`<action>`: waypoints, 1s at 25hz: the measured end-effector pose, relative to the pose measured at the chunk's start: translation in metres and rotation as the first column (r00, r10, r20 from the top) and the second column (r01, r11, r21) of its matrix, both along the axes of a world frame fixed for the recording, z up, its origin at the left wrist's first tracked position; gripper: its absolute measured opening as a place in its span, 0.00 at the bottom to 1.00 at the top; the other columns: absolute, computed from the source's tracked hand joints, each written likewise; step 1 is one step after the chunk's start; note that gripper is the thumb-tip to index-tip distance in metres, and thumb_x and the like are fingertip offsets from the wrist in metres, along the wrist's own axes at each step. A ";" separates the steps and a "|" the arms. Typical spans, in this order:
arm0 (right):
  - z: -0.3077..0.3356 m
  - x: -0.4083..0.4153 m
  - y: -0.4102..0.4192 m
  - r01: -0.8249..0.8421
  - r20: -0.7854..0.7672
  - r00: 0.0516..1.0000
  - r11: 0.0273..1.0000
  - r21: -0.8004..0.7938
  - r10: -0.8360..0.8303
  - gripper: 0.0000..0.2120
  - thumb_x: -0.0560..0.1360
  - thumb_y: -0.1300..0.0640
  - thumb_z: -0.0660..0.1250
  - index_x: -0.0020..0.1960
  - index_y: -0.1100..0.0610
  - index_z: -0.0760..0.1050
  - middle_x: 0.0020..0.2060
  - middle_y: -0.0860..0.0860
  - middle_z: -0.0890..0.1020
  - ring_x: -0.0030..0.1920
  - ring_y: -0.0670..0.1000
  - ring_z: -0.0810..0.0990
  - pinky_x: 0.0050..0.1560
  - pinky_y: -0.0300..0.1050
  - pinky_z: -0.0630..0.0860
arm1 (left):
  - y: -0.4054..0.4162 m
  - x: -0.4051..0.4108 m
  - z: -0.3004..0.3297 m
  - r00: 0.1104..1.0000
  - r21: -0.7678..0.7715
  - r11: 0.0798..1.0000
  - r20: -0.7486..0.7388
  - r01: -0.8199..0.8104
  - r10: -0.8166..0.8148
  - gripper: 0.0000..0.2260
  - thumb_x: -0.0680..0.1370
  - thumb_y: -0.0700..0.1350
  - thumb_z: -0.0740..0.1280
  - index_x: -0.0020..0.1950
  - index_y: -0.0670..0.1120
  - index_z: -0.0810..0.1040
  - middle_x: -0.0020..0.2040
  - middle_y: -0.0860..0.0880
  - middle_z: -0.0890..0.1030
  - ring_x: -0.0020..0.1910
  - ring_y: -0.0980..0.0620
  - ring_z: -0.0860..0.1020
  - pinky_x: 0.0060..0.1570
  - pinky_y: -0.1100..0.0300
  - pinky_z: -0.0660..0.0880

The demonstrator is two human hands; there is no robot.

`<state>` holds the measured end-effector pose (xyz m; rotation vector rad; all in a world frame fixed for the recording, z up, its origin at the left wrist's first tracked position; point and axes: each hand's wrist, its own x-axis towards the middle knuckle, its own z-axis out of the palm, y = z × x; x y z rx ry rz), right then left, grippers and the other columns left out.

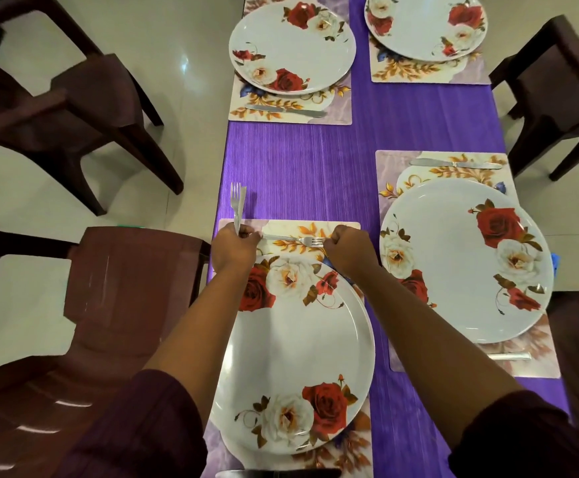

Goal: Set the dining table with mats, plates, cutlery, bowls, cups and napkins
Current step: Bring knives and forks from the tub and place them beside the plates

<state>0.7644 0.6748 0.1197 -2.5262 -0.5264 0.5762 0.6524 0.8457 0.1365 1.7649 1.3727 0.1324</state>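
1. Head view, item in hand: one fork (pixel 293 240) lying flat across the far strip of the near-left mat (pixel 336 226), tines pointing right, beyond the near-left plate (pixel 295 357).
2. Right hand (pixel 348 251): fingers curled at the fork's tine end, pinching it.
3. Left hand (pixel 234 248): closed around a bundle of cutlery (pixel 238 205), fork tines and a blade standing out past the knuckles over the purple cloth; it also touches the fork's handle end.
4. Near-right setting: rose-patterned plate (pixel 464 260) on its mat (pixel 389 163), a knife (pixel 453 163) on the mat's far strip, another piece of cutlery (pixel 509 356) on the near strip, kind unclear.
5. Far-left setting: plate (pixel 291 46) on mat (pixel 341 112), knife (pixel 286 110) on the near strip.
6. Far-right setting: plate (pixel 426 25) on mat (pixel 467 75).
7. Bench (pixel 301 167): covered in purple cloth.
8. Surround: dark brown chairs (pixel 84 98) on both sides, pale tiled floor.
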 end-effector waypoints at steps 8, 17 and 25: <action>0.003 -0.001 -0.001 -0.043 -0.014 0.999 0.999 -0.012 0.043 0.12 0.80 0.55 0.62 0.53 0.65 0.76 0.39 0.52 0.78 0.39 0.49 0.77 0.36 0.34 0.68 | -0.002 -0.004 0.004 0.999 -0.010 1.000 0.039 -0.007 0.008 0.05 0.75 0.44 0.73 0.48 0.47 0.79 0.42 0.52 0.80 0.42 0.50 0.79 0.44 0.56 0.77; 0.026 -0.019 -0.016 0.129 -0.003 0.992 0.991 0.037 -0.129 0.16 0.81 0.54 0.61 0.50 0.67 0.76 0.39 0.57 0.79 0.38 0.50 0.76 0.32 0.34 0.64 | -0.015 -0.017 0.028 0.958 -0.122 0.992 0.277 -0.044 0.077 0.13 0.80 0.51 0.64 0.52 0.42 0.79 0.45 0.47 0.81 0.42 0.50 0.79 0.39 0.58 0.75; 0.072 -0.085 -0.059 0.179 0.131 0.968 0.956 0.231 -0.213 0.09 0.79 0.58 0.64 0.49 0.63 0.78 0.42 0.56 0.83 0.40 0.53 0.79 0.39 0.38 0.67 | -0.070 -0.069 0.080 0.893 -0.566 0.805 0.437 0.177 0.111 0.12 0.84 0.45 0.58 0.61 0.44 0.78 0.41 0.50 0.80 0.33 0.54 0.74 0.32 0.63 0.72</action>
